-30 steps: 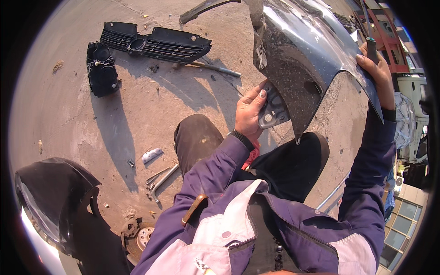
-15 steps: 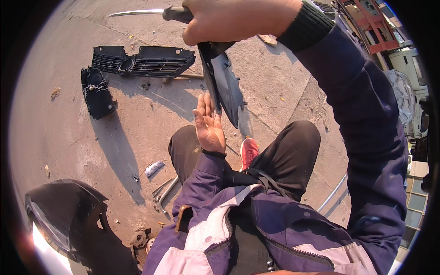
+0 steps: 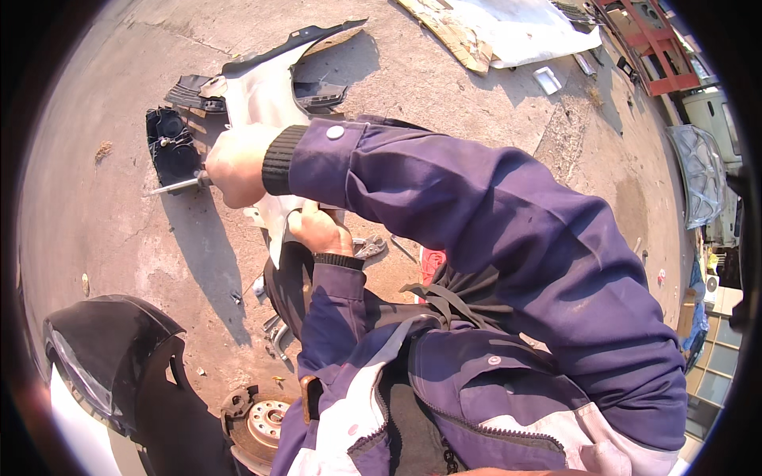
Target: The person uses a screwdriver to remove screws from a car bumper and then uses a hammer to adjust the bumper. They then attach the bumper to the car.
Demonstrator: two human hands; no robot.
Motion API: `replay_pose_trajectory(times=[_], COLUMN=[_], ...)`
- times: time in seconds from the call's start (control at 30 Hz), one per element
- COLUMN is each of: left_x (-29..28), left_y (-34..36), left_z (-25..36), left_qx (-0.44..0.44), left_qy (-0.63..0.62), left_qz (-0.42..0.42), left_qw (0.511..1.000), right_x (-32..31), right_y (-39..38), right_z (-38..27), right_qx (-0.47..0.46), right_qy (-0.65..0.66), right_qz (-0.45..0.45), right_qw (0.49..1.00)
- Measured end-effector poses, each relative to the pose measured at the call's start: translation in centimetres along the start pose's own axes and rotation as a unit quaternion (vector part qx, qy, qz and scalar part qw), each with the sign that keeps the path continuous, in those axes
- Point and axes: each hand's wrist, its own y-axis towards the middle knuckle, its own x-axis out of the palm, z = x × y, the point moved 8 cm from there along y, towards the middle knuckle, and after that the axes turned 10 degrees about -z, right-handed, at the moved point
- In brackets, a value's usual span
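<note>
My right hand (image 3: 238, 166) is closed round a dark-handled tool (image 3: 176, 186) whose thin, pointed metal blade sticks out to the left. It lies over a pale car fender (image 3: 266, 89) with a black edge along its far end. Closer to me, my left hand (image 3: 321, 230) grips the near part of that fender, its fingers curled at the edge. My right forearm crosses from the right and hides part of the panel. Whether the right hand also presses on the fender, I cannot tell.
A black grille (image 3: 189, 91) lies partly behind the fender, beside a black lamp-like housing (image 3: 171, 147). At lower left are a black curved body part (image 3: 119, 341) and a brake disc (image 3: 266, 420). Pliers (image 3: 370, 247) rest on the ground. A white sheet (image 3: 540, 36) lies far off.
The fender has swung from edge-on to showing its pale face, and moved left. My right hand has come down and left with the tool. My left hand has gone from open to gripping.
</note>
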Motion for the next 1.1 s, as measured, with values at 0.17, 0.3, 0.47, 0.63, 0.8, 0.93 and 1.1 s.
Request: replay_pose_trajectory(times=[0.17, 0.3, 0.47, 0.63, 0.8, 0.93, 1.1], left_x=[-6.3, -8.0, -5.7, -2.6, -1.9, -2.4, -3.4], left_y=[2.0, 3.6, 2.7, 0.9, 1.0, 0.7, 0.1], left_z=[-6.5, -9.4, -11.3, -10.1, -9.4, -9.5, -9.8], left_qx=[-0.123, -0.18, -0.274, -0.295, -0.277, -0.272, -0.302], left_qy=[-0.134, -0.132, -0.193, -0.221, -0.221, -0.194, -0.143], left_qz=[0.057, 0.059, 0.015, -0.019, -0.01, -0.011, 0.01], left_qw=[0.982, 0.973, 0.942, 0.929, 0.935, 0.942, 0.942], right_x=[-3.5, 5.5, 23.3, 29.9, 32.9, 33.4, 32.6], right_y=[-5.9, -11.8, -18.3, -17.2, -13.3, -9.8, -3.4], right_z=[14.6, 30.3, 39.9, 40.3, 37.4, 39.7, 45.2], right_qx=[0.038, 0.256, 0.454, 0.373, 0.243, 0.247, 0.31], right_qy=[0.214, 0.381, 0.264, 0.06, -0.003, 0.002, 0.056], right_qz=[0.209, 0.197, -0.087, -0.275, -0.325, -0.302, -0.178], right_qw=[0.953, 0.866, 0.846, 0.884, 0.914, 0.921, 0.932])
